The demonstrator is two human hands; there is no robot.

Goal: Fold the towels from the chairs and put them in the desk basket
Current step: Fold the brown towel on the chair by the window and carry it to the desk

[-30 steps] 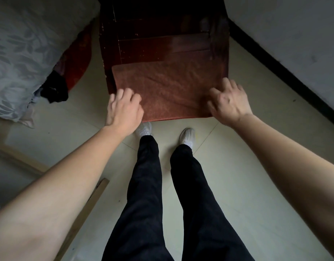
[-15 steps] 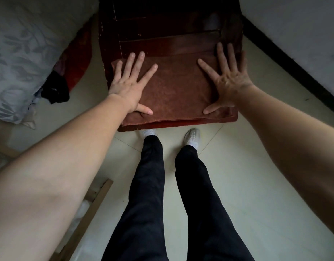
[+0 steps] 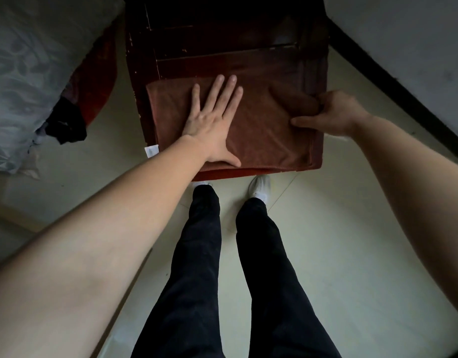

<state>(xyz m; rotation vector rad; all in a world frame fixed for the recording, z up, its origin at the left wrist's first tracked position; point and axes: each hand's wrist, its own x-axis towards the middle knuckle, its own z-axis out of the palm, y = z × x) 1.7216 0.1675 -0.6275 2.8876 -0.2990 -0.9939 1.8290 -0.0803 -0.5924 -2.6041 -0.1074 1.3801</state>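
A brown towel (image 3: 264,130) lies folded on the seat of a dark red wooden chair (image 3: 222,58) in front of me. A white label (image 3: 151,151) sticks out at its near left corner. My left hand (image 3: 212,120) presses flat on the towel's left half, fingers spread. My right hand (image 3: 333,115) pinches the towel's right edge and lifts a fold of it off the seat. No basket is in view.
A grey leaf-patterned quilt (image 3: 29,73) hangs at the left with a dark cloth (image 3: 67,122) under it. A white wall with black skirting (image 3: 393,81) runs along the right. My legs and white shoes (image 3: 260,187) stand on pale floor tiles.
Both hands lay flat and spread on the towel half a second ago. Since then the left hand slid toward the middle and the right hand closed on the right edge, raising it.
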